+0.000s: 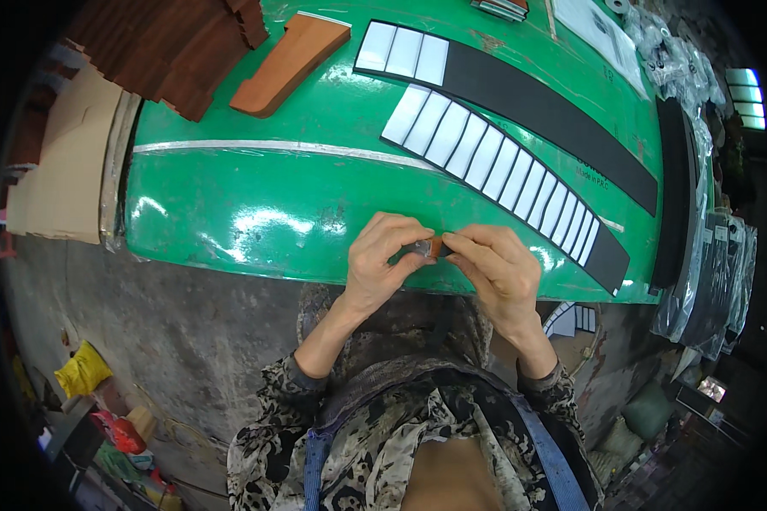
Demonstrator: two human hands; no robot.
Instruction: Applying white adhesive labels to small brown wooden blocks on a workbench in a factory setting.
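Over the near edge of the green table (298, 204), my two hands meet at a small brown piece with a shiny greyish end (435, 247). The fingers of my left hand (378, 261) are closed around its left side. From the other side my right hand (496, 268) pinches at it, thumb and fingertips together. Fingers cover much of the piece, so its kind does not show. Beyond my right hand lies a curved black strip (486, 157) bearing a row of white rectangles. A second curved black strip (537, 102) lies behind it, with several white rectangles at its left end.
A brown wooden leg-shaped piece (291, 64) lies at the far left, beside a stack of dark brown pieces (166, 51). Cardboard (68, 157) stands at the table's left end. Plastic-wrapped black panels (712, 272) hang over the right end. A yellow bag (83, 369) sits lower left.
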